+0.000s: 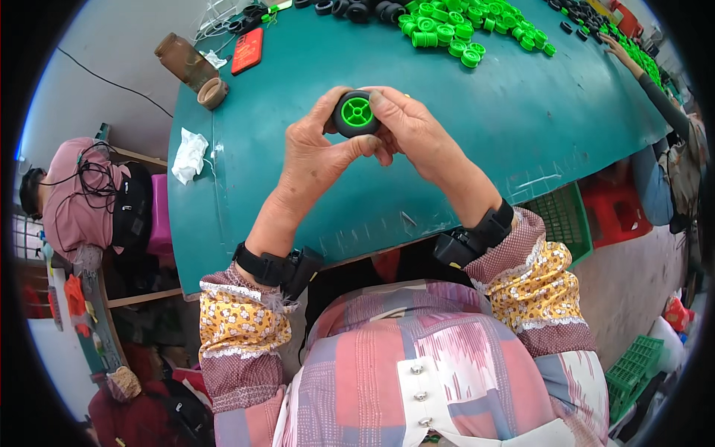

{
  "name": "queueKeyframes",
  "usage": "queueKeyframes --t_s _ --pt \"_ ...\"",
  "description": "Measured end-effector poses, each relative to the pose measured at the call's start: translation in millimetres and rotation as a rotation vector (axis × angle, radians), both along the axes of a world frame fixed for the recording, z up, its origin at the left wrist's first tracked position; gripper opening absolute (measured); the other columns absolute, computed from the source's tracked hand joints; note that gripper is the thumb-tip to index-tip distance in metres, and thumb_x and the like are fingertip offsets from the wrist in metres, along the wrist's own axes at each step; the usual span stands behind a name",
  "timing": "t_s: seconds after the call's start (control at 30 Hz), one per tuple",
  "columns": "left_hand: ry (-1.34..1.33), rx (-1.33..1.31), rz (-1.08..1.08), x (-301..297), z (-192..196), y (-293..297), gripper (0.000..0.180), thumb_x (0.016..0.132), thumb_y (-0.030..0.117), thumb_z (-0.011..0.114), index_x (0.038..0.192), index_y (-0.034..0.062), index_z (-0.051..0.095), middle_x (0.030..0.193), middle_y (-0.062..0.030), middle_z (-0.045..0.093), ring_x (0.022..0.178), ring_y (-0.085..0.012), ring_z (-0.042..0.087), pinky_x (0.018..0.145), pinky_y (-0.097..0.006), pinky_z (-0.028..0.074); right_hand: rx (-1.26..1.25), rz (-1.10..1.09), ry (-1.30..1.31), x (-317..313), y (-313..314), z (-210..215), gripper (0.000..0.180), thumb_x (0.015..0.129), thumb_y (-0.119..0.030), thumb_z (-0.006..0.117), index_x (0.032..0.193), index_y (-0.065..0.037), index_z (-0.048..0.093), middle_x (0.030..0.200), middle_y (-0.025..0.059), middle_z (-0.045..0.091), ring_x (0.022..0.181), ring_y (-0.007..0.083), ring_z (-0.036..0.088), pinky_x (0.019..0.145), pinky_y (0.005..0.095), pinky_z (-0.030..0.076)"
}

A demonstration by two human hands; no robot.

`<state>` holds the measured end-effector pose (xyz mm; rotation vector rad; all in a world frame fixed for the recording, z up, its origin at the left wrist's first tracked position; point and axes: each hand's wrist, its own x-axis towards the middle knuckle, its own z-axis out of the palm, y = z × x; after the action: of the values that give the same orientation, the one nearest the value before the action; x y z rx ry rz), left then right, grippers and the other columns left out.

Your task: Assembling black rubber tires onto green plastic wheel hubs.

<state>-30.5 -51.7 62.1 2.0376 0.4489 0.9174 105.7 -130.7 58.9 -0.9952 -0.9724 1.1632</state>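
Between my two hands, above the green table, is a small toy wheel (pixel 357 113) with a black tire and a bright green spoked rim facing up. My left hand (pixel 319 140) grips its left and lower side, the thumb stretched along beneath it. From the right, my right hand (pixel 406 123) presses its thumb on the wheel's edge; its other fingers curl behind and are partly hidden. A dark band with a small box sits on each wrist.
Green wheel rims (pixel 447 26) lie heaped at the table's far side, beside several black tires (pixel 357 10). At far left are a red phone (pixel 247 51), a brown jar (pixel 185 62), its lid (pixel 213 94) and crumpled tissue (pixel 191 155). Another person's hand (pixel 618 51) reaches in at far right.
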Motion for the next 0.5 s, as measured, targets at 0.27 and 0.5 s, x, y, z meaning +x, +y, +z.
queueKeyframes --t_s 0.27,0.5 --pt "0.122 0.221 0.292 6 -3 -11 0.049 0.065 0.020 0.077 0.103 0.0024 0.050 0.087 -0.0063 0.061 0.081 -0.0138 0.060 0.070 -0.026 0.047 -0.088 -0.007 -0.084 -1 -1 -16 0.036 0.092 -0.036 0.041 0.096 -0.003 0.054 0.072 0.0040 0.056 0.059 0.0100 0.054 0.048 0.0217 0.042" --pt "0.021 -0.091 0.067 0 -4 -3 0.041 0.073 0.012 0.070 0.103 -0.0011 0.046 0.087 -0.0090 0.060 0.078 -0.0134 0.059 0.069 -0.024 0.047 -0.108 -0.059 -0.030 5 12 -10 0.033 0.091 -0.035 0.043 0.095 -0.004 0.055 0.077 0.0040 0.058 0.065 0.0115 0.057 0.053 0.0230 0.045"
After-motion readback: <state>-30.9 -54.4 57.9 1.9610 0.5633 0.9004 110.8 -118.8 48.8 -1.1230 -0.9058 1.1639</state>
